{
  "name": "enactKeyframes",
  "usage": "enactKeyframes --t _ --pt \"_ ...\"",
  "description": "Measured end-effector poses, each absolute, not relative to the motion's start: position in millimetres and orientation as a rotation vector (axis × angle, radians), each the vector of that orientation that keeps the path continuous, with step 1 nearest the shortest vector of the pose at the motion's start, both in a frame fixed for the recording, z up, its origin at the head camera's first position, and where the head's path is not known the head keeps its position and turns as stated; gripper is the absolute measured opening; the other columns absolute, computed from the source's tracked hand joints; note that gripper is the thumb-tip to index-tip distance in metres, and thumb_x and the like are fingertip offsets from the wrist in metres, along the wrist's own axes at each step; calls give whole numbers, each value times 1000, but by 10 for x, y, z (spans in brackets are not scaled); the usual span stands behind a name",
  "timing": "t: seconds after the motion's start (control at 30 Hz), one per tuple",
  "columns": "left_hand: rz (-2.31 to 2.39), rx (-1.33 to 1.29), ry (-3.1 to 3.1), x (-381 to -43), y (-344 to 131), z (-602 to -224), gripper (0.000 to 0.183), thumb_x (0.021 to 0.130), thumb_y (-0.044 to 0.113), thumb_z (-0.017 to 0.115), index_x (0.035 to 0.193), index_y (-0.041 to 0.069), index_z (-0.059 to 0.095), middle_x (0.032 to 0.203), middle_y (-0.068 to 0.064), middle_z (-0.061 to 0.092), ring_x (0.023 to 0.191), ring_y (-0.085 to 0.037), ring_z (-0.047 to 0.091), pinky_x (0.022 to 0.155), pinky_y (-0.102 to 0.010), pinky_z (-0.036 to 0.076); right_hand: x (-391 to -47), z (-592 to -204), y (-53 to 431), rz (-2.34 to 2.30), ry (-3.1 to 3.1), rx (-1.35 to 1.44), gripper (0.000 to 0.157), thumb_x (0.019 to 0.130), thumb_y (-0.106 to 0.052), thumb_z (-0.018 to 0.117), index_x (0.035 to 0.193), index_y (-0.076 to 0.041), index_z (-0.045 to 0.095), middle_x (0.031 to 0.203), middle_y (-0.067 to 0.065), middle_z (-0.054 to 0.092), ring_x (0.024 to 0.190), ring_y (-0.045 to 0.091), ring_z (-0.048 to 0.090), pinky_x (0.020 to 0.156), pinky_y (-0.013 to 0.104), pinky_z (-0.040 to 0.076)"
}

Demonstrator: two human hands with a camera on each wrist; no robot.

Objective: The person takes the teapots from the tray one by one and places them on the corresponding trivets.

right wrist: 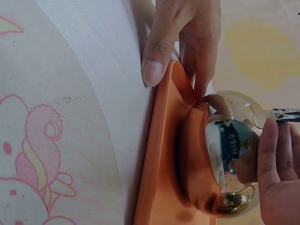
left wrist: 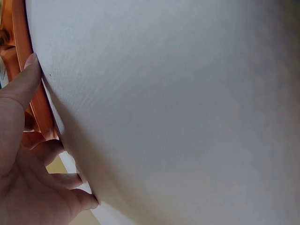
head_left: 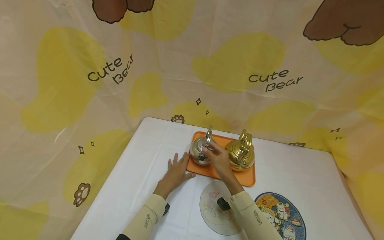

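Right hand [head_left: 221, 162] pinches the handle [head_left: 209, 134] of the silver teapot [head_left: 196, 149]! Left hand [head_left: 174, 173] spread, fingers touching the orange tray [head_left: 246, 179]; gold teapot [head_left: 243, 156] just right of the pinching fingers.

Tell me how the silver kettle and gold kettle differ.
The gold kettle looks larger than the silver kettle. The right hand holds the silver kettle's handle; no hand holds the gold kettle. The silver kettle is at the left end of the tray, the gold kettle at its right. Both are shiny and round with top handles.
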State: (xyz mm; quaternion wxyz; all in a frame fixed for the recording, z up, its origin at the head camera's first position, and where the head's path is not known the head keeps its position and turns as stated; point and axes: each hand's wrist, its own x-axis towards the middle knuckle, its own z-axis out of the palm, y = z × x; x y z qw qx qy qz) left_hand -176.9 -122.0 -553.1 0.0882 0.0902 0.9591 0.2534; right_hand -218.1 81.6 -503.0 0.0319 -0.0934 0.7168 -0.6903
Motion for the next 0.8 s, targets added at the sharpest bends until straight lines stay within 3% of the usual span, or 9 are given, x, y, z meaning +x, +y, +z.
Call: enactKeyframes --t 0.3,0.53,0.8 --pt "749 266 2860 -1787 -1216 -5511 99 95 47 77 169 8 23 173 -18 28 159 -56 10 123 -77 11 -2167 -4970 840 -2134 2165 -298 46 102 -21 75 144 -6 66 133 18 70 101 35 72 82 52 64" --pt "781 261 2851 -1771 -1222 -5530 100 96 47 77 170 8 23 173 -18 28 160 -56 10 124 -76 10 -2153 -4903 874 -2131 2166 -325 47 102 -21 74 145 -7 65 132 17 71 96 26 73 80 45 66" --pt "796 279 2860 -1756 -1229 -5534 98 96 47 77 168 5 25 173 -19 28 159 -56 10 123 -77 11 -2126 -4795 924 -2175 2157 -353 48 101 -20 76 145 -5 65 131 18 73 92 24 73 78 45 66"
